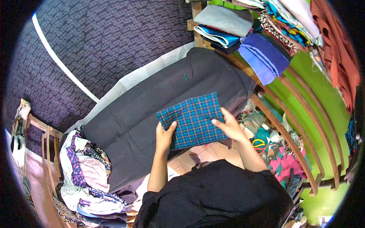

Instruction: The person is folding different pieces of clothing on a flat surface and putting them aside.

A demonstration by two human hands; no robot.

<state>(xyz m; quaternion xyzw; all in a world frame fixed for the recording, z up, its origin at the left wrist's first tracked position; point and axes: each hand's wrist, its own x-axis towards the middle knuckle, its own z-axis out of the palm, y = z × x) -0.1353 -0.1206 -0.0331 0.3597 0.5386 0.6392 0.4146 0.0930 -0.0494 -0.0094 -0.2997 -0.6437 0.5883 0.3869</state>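
Note:
A folded piece of plaid cloth (194, 117), blue-green with thin yellowish lines, is held up flat between my two hands over the near edge of a dark-covered table. My left hand (165, 136) grips its left side, thumb on top and fingers tucked beneath. On the opposite side my right hand (229, 126) pinches the cloth, its thumb pressed on top and the other fingers at the edge and partly hidden underneath. The dark grey table cover (133, 110) spreads under and beyond the cloth. A small green strip (185, 77) lies on that cover.
Rumpled patterned garments (85, 167) are heaped at the table's left end. Folded fabrics (224, 21) and a blue satin cloth (264, 57) sit on a wooden rack (300, 91) at right. Fabric scraps (281, 159) pile below it. A dark patterned curtain (114, 41) hangs behind.

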